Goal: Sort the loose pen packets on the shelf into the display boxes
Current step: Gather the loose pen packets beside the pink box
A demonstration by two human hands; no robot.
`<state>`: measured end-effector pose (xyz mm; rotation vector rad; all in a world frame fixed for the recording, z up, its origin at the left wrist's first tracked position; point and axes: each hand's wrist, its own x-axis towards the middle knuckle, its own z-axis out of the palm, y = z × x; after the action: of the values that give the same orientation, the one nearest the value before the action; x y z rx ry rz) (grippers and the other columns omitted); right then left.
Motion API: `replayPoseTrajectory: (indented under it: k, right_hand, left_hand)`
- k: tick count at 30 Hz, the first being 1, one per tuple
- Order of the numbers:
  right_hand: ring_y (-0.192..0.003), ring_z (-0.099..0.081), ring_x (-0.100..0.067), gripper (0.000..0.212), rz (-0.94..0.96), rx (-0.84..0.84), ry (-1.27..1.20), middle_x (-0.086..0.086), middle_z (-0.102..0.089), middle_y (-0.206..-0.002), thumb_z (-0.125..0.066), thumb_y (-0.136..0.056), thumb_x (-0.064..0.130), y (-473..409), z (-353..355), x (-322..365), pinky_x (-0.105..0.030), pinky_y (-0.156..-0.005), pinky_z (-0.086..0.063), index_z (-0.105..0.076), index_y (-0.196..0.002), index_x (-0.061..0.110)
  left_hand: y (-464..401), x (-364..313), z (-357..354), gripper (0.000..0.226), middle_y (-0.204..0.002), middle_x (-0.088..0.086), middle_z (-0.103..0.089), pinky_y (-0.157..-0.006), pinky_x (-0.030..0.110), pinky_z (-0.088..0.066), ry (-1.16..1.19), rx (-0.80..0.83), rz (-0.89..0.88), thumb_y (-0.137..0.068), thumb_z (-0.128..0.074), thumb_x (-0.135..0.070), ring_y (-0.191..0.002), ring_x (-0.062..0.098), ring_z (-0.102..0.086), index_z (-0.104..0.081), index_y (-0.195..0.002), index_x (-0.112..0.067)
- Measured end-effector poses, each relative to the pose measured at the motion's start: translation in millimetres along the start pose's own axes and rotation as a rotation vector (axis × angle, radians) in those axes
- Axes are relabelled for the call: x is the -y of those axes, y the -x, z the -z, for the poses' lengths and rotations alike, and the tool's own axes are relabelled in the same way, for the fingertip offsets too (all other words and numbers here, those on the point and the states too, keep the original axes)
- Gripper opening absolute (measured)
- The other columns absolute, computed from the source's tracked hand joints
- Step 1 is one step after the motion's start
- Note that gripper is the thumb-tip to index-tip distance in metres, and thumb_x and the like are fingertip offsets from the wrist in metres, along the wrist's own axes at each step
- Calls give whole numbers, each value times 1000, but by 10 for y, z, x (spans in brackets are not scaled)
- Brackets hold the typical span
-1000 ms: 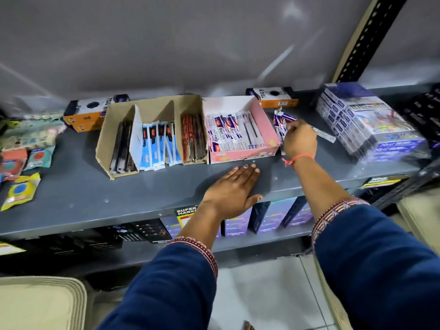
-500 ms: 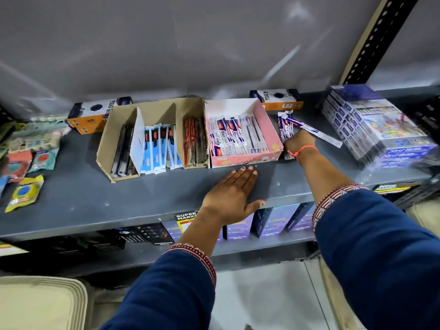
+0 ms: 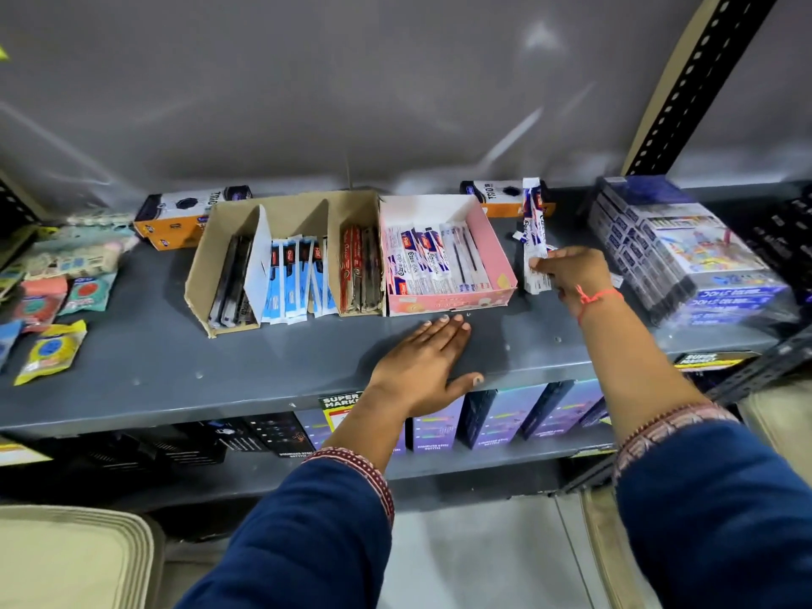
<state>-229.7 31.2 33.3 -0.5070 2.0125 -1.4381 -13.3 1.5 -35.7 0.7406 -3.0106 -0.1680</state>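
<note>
On the grey shelf (image 3: 145, 358) the left hand (image 3: 424, 367) lies flat, palm down, fingers together and stretched toward the pink box (image 3: 444, 252), its thumb out along the shelf's front edge; it holds nothing. The right hand (image 3: 571, 272) is closed around a small bunch of white-and-blue pen packets (image 3: 534, 226), gripping them near their lower ends so that they stand almost upright, leaning a little toward the back wall. The bunch is just to the right of the pink box, outside it, and its lower end sits at or near the shelf surface (whether it touches is hard to tell). A red thread circles the right wrist.

The pink box already holds a row of similar white packets lying side by side. To its left, touching it, stands a brown box (image 3: 285, 257) with dividers: dark packets in the left bay, blue-and-white ones in the middle, red ones on the right.

Behind the boxes, against the wall, lie two orange cartons (image 3: 184, 217), one at each end of the row. To the right of the right hand a stack of shrink-wrapped packs (image 3: 681, 248) fills the shelf's end. At the far left lie several loose coloured sachets (image 3: 50, 351).
</note>
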Motion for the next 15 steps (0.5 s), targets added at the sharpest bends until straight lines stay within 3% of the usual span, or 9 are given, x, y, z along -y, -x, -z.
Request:
replayPoseTrajectory:
  k: [2,5,13,15]
  right_hand:
    - [-18,-32,2,35,10,42,-119,12,-48,-23,-62,-80,-5,193,7,16,-6,-27,-19,-46,-58,18]
    - [-25,-41,4,32,16,197,-204,11,-58,-33,-53,-83,-8,560,-18,-30,-7,-28,-22,-55,-64,17]
    - [-40,-46,5,28,14,404,-221,13,-65,-45,-59,-80,-8,1372,-217,-302,-8,-38,-26,-66,-69,16]
    - [-40,-51,7,26,22,444,-230,12,-67,-47,-60,-80,-8,1444,-256,-327,-7,-39,-31,-66,-69,16]
  left_hand:
    - [-1,-7,1,72,-157,4,-3,-112,27,5,12,-1,12,-96,-25,-56,-142,16,0,-6,-149,-12]
    - [-6,11,-15,72,-157,3,-6,-115,29,-1,98,-13,99,-95,-27,-57,-142,16,-3,-7,-149,-14]
    - [4,-10,61,55,-149,11,-32,-107,31,-22,113,-59,57,-96,-42,-38,-133,25,-27,-30,-143,-12]
    - [-29,-23,91,57,-152,11,-26,-110,30,-17,105,-6,52,-96,-43,-34,-136,24,-21,-24,-145,-11]
